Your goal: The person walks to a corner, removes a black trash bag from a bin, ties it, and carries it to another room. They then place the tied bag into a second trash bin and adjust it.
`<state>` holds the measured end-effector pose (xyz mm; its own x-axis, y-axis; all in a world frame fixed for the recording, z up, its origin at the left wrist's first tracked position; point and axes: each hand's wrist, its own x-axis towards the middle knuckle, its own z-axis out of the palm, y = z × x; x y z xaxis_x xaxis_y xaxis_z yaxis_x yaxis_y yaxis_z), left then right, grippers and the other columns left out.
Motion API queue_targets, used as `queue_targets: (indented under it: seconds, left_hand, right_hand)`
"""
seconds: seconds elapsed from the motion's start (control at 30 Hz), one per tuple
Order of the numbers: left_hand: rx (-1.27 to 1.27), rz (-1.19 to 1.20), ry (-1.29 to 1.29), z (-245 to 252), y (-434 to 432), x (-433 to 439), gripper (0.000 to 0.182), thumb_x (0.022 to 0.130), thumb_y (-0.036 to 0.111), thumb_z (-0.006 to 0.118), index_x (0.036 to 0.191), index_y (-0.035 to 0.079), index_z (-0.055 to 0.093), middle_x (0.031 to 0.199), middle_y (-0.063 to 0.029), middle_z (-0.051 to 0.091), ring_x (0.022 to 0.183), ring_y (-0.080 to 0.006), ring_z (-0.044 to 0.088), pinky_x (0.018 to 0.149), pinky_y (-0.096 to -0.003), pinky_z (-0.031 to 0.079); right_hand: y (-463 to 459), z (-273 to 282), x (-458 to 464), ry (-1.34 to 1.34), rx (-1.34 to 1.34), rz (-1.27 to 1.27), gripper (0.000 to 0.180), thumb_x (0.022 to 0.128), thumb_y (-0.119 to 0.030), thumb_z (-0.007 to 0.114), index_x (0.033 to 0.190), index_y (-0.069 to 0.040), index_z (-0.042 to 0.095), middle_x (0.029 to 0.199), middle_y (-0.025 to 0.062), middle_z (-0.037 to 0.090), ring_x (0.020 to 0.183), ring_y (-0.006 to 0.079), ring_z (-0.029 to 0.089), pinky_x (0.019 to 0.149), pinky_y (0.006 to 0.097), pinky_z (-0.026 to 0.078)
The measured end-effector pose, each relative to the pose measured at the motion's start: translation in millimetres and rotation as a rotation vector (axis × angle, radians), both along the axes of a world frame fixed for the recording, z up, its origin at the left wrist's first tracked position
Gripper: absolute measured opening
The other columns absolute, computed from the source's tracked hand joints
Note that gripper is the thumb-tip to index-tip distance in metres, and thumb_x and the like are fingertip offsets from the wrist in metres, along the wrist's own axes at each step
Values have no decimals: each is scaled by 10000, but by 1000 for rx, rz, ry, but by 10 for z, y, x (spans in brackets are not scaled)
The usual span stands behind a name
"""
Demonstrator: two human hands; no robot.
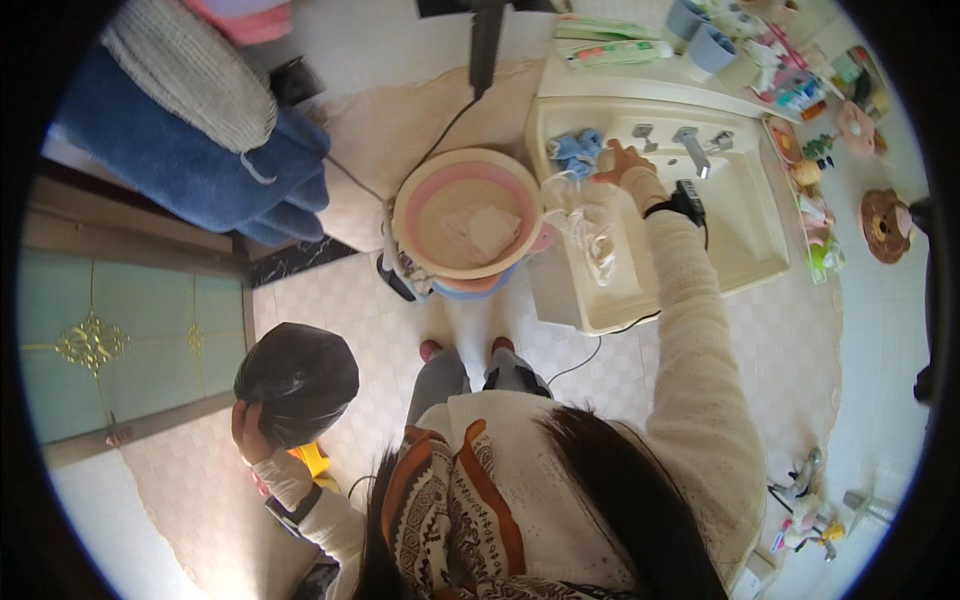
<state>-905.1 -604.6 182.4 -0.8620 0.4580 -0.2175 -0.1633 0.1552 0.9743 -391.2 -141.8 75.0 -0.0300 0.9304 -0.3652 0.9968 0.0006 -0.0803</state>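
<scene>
My left hand (253, 435) grips the edge of a puffed-out black plastic bag (300, 379), held low at my left side. What the bag holds is hidden. My right hand (628, 166) is stretched out over the left part of a cream washbasin (742, 259). Its thumb and fingers curve around a small pale object (606, 159), too unclear to name. Just beyond the fingers lies a crumpled blue cloth (576, 152). A wet-looking whitish cloth or thin plastic (594, 240) lies on the basin's left side, nearer to me.
Left of the washbasin stands a pink-and-cream plastic tub (409, 217) with pale cloth inside. A blue towel (187, 169) and a grey one (199, 82) hang at upper left. Cups (711, 51) and toothpaste tubes (619, 52) line the ledge. A cable (577, 371) crosses the floor.
</scene>
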Motion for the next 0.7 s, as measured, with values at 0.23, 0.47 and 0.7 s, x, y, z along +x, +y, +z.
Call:
queue_targets:
  seconds: [0.23, 0.47, 0.7]
  left_hand:
    - [-84, 92, 101, -310, -650, -653, 253, 661, 58, 616, 901, -11, 580, 847, -61, 565, 837, -162, 495, 777, -255, 388]
    - [3, 157, 46, -246, -1129, -1617, 175, 663, -19, 577, 837, -13, 560, 774, -41, 569, 717, -122, 526, 648, -217, 423]
    - [-288, 118, 215, -236, -1207, -2938, 231, 608, 108, 645, 815, 13, 606, 777, -74, 617, 749, -155, 571, 697, -260, 448]
  right_hand:
    - [-1099, 64, -435, 844, 467, 298, 165, 733, -73, 612, 876, -16, 555, 840, 124, 576, 823, 277, 549, 721, 357, 427]
    - [-3205, -1036, -1453, 375, -817, 282, 147, 816, -189, 524, 831, -46, 549, 860, 56, 593, 806, 173, 548, 722, 297, 429]
    - [-3181, -1457, -3868, 534, -939, 191, 161, 824, -200, 512, 853, -44, 545, 871, 63, 591, 808, 180, 549, 718, 302, 434]
